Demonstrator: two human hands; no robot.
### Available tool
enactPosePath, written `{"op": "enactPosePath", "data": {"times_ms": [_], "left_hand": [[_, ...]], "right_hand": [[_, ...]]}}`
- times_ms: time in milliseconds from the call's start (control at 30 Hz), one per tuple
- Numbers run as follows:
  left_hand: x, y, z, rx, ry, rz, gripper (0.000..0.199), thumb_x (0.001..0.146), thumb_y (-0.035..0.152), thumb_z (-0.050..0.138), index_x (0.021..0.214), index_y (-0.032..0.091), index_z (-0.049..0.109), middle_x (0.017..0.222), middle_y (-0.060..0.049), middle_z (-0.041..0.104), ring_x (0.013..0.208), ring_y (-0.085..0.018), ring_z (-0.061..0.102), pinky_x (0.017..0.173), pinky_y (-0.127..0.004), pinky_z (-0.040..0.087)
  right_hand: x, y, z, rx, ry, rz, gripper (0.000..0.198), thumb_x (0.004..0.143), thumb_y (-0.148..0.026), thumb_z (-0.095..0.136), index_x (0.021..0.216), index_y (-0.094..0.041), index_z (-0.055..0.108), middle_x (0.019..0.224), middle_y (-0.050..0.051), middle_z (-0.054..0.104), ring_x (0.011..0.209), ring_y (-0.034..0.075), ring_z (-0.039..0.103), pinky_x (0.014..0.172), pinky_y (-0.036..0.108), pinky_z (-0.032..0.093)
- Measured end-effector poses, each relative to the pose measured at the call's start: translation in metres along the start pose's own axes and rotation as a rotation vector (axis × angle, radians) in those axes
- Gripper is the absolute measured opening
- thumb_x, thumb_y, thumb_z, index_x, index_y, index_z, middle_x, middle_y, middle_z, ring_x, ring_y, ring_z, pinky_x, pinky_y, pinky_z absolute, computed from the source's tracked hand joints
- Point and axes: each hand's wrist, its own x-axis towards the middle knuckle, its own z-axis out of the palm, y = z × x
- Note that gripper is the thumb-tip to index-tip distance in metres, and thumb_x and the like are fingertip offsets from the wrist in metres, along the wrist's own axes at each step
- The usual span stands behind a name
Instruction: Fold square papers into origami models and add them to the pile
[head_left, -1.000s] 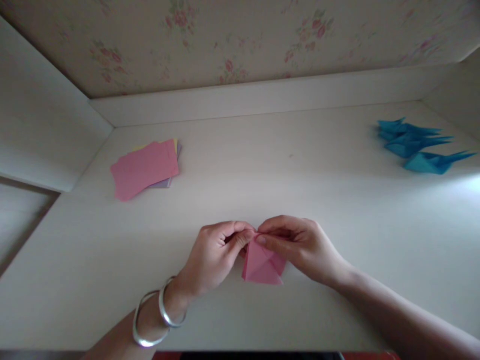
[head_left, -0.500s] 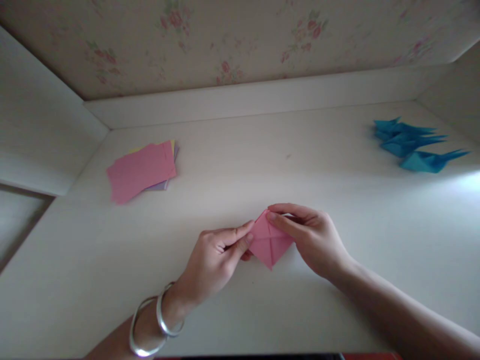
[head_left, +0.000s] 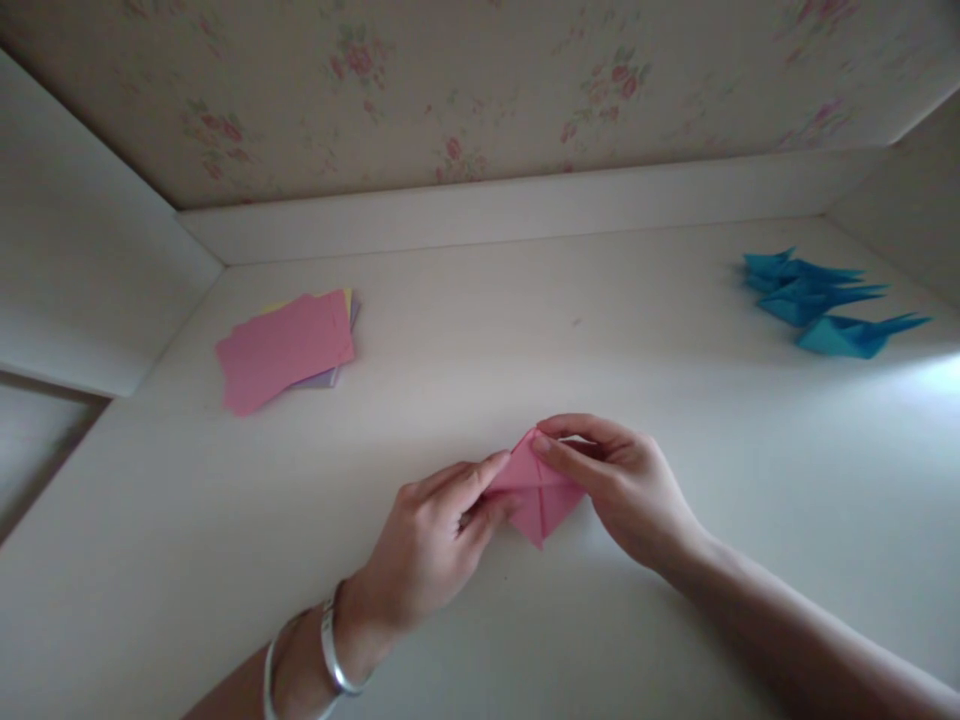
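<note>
One folded pink paper (head_left: pixel 551 500) is over the middle of the desk (head_left: pixel 465 350), its left edge pinched by the left hand (head_left: pixel 431 530), its top corner by the right hand (head_left: pixel 637 490). Two bangles (head_left: pixel 336 645) circle the left wrist. One paper stack (head_left: pixel 289 350) and at least three blue folded papers (head_left: pixel 844 337) flank wide desk room reaching the back edge.
</note>
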Motion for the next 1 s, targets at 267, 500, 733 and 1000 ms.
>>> {"op": "enactPosePath", "data": {"times_ms": [267, 500, 733, 1000], "left_hand": [[0.0008, 0.0026, -0.0014, 0.044, 0.039, 0.106, 0.039, 0.093, 0.008, 0.061, 0.13, 0.017, 0.061, 0.099, -0.007, 0.076, 0.084, -0.015, 0.072, 0.08, -0.023, 0.06], [-0.0008, 0.0002, -0.0003, 0.035, 0.033, 0.076, 0.038, 0.095, 0.009, 0.057, 0.132, 0.016, 0.061, 0.092, -0.008, 0.075, 0.077, -0.015, 0.071, 0.076, -0.026, 0.062], [-0.0005, 0.001, -0.0013, 0.002, 0.012, 0.041, 0.042, 0.093, 0.006, 0.057, 0.134, 0.018, 0.061, 0.087, -0.007, 0.074, 0.073, -0.014, 0.069, 0.068, -0.023, 0.059], [0.003, 0.0072, -0.0031, -0.114, 0.015, -0.047, 0.033, 0.093, 0.008, 0.059, 0.123, 0.018, 0.069, 0.084, -0.005, 0.074, 0.07, -0.013, 0.067, 0.069, -0.023, 0.058]], "right_hand": [[-0.0004, 0.0009, 0.0004, 0.061, -0.062, -0.031, 0.027, 0.073, -0.039, 0.082, 0.087, -0.019, 0.071, 0.073, 0.002, 0.074, 0.064, 0.013, 0.066, 0.054, 0.022, 0.049], [-0.0007, -0.0001, 0.001, -0.066, 0.036, -0.162, 0.024, 0.072, -0.04, 0.081, 0.078, -0.019, 0.073, 0.068, 0.003, 0.071, 0.059, 0.014, 0.063, 0.049, 0.023, 0.049], [-0.002, 0.0009, 0.0011, -0.114, 0.035, -0.145, 0.023, 0.073, -0.043, 0.079, 0.08, -0.02, 0.075, 0.07, 0.004, 0.073, 0.059, 0.017, 0.066, 0.049, 0.026, 0.051], [-0.0021, 0.0004, 0.0019, -0.11, 0.061, -0.126, 0.027, 0.072, -0.042, 0.081, 0.088, -0.021, 0.076, 0.073, 0.003, 0.074, 0.062, 0.014, 0.064, 0.052, 0.023, 0.05]]}}
